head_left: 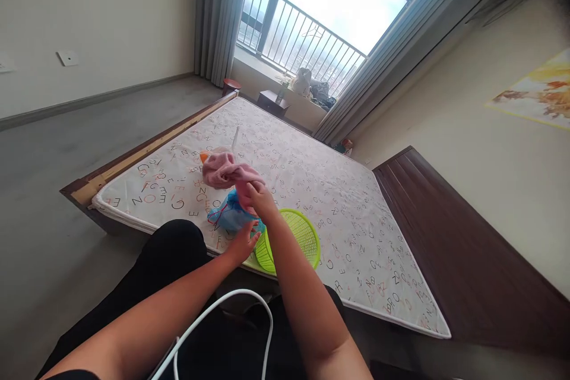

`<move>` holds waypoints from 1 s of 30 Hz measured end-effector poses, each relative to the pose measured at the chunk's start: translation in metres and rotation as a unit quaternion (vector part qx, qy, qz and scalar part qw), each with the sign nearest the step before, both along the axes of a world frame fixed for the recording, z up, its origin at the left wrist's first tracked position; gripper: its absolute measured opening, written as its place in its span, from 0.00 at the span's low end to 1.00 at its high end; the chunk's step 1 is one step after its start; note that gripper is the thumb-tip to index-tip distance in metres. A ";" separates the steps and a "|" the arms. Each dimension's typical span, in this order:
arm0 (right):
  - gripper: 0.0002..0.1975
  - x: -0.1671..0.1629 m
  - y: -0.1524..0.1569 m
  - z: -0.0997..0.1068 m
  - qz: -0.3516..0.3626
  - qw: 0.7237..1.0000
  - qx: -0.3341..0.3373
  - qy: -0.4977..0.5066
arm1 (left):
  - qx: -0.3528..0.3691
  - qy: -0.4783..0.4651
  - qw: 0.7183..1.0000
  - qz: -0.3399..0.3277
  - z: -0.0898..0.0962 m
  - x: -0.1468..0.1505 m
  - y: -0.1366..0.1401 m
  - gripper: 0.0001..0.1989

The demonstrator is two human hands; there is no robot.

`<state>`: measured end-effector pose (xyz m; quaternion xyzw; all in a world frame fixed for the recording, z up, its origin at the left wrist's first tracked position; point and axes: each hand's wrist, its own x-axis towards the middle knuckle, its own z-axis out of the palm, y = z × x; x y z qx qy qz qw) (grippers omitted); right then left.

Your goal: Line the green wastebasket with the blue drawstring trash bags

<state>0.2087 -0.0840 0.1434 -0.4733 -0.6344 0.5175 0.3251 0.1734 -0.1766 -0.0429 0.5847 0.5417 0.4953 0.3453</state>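
Observation:
My right hand (263,200) is closed on one end of a pink cloth (219,170), which looks soft like a towel and lies bunched and twisted away to the left. Below it, my left hand (244,242) rests at the near side of a blue plastic bag (231,214) with thin red ties. Its visible fingers are slightly apart, and I cannot make out a grip on the bag. A bright green mesh basket (307,237) stands beside both hands, partly hidden by my right forearm. Just past the cloth are a small orange thing (203,157) and a thin white stick-like thing (236,138).
Everything lies on a letter-printed mattress (356,249) in a wooden bed frame (84,190), with a dark headboard (467,237) at right. A white cable (240,293) loops over my lap. Beyond the bed are a small dark table (272,103) and window-side bags (303,82).

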 end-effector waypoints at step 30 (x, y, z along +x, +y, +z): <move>0.18 0.234 -0.209 -0.140 -0.193 0.900 0.264 -0.289 | -0.188 0.190 0.943 0.197 0.033 -0.083 0.053 0.22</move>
